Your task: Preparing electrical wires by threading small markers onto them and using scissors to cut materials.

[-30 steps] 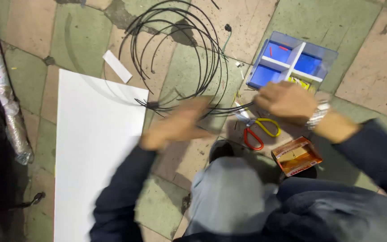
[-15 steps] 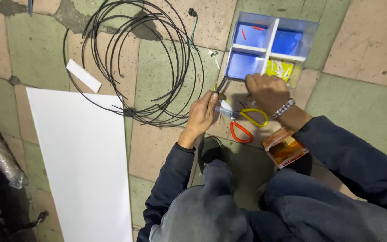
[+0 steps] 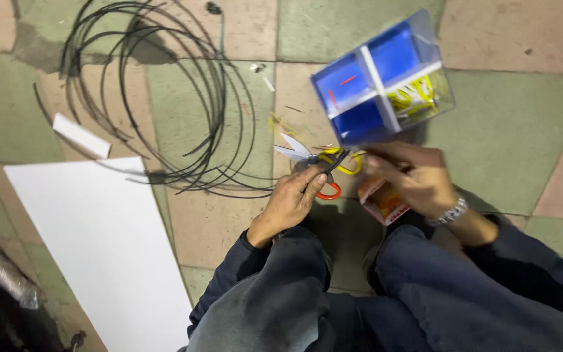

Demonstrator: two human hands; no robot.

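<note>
Worn green and pink floor tiles fill the view, with the person's dark trouser legs at the bottom edge. Between the two hands, on the floor, lie scissors with one yellow handle loop and one orange one, blades pointing left. The left hand rests on the orange loop, fingers curled around a thin black wire end that rises between the fingertips. The right hand, with a metal watch on its wrist, sits just right of the scissors; its fingers are bent and pinched toward the same wire end, though blur hides whether they grip it. Under that hand lies a small orange box. Just above both hands stands a clear compartment box with blue bottoms, one section holding yellow pieces. To the upper left, a loose coil of black wire spreads over the tiles, its nearest loops ending beside the left hand. A large white sheet lies at the lower left, a small white strip above it.
</note>
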